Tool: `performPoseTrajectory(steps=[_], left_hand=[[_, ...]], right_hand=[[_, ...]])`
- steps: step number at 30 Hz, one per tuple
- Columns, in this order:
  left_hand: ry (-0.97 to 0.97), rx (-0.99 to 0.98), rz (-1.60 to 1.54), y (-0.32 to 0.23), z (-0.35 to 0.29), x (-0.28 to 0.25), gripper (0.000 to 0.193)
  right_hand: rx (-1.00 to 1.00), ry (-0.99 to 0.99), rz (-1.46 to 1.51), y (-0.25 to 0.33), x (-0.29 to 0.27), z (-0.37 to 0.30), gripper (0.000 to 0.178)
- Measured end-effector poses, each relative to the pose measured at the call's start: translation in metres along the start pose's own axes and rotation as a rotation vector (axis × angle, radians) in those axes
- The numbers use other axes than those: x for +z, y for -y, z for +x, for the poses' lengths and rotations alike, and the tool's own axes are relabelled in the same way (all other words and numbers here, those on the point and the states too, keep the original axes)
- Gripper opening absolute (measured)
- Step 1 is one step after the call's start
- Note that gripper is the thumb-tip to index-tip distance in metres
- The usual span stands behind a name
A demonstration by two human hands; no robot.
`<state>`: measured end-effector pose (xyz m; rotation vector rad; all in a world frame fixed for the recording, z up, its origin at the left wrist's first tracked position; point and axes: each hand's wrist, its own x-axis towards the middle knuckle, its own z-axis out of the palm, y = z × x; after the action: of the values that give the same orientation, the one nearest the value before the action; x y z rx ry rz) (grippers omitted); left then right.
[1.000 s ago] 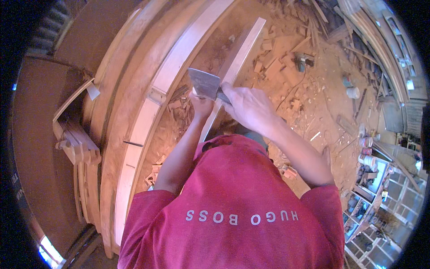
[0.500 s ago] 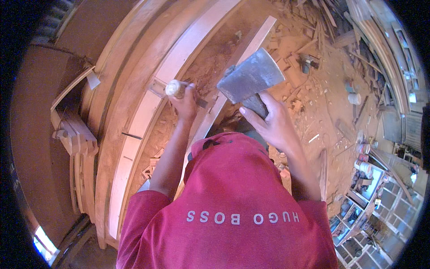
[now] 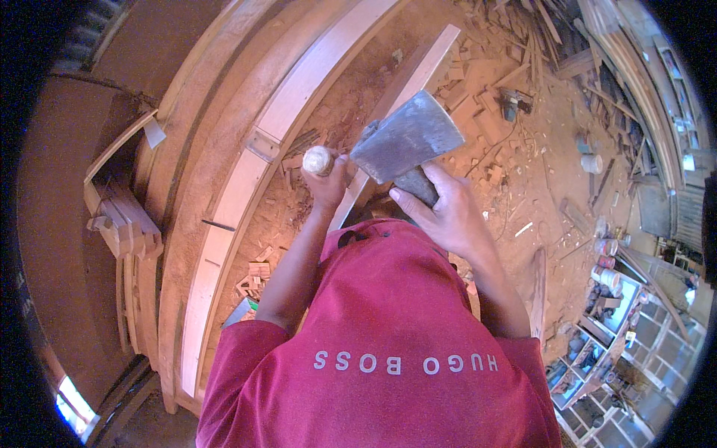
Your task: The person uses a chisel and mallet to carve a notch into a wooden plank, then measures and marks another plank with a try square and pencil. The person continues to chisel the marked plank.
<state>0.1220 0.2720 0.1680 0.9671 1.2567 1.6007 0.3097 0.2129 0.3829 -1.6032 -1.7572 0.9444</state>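
My left hand [image 3: 329, 185] is closed round a chisel [image 3: 318, 160]. The round pale end of its handle faces up, and its blade is hidden below the fist. A hatchet [image 3: 409, 138] with a broad grey metal head is in my right hand [image 3: 448, 205], gripped by its short dark handle. The hatchet head hangs just right of the chisel, over a narrow plank [image 3: 441, 56]. Left of my left hand runs a long pale timber [image 3: 306, 71] with a cut recess [image 3: 263, 145] across it. A dark thin piece [image 3: 218, 225] lies across the same timber lower down.
Further left lie thick brown boards [image 3: 196, 160] and stacked timber ends [image 3: 128, 224]. Wood offcuts [image 3: 478, 112] and chips cover the floor ahead and right. A white bucket [image 3: 591, 164] and a divided tray of items [image 3: 597, 328] stand at the right.
My left hand with the chisel has shifted right, away from the recessed timber, which now shows more fully. The hatchet in my right hand has dropped slightly down and left.
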Motion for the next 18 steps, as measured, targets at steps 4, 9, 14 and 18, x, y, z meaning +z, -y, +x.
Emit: performPoseTrajectory(steps=[4,9,14,18], left_hand=[[-0.022,0.005,0.0,-0.004,-0.012,-0.003,0.02],[-0.228,-0.154,0.281,-0.023,0.007,0.036,0.038],[0.183,0.157,0.108,0.047,-0.012,-0.017,0.045],[0.109,0.035,0.005,0.035,-0.013,-0.014,0.037]], right_hand=[[-0.032,-0.002,-0.055,0.008,0.0,0.001,0.036],[-0.293,-0.074,-0.133,0.028,0.009,0.012,0.035],[-0.234,0.19,-0.482,0.003,0.033,0.033,0.035],[-0.2,0.171,-0.42,0.037,0.011,0.039,0.041]])
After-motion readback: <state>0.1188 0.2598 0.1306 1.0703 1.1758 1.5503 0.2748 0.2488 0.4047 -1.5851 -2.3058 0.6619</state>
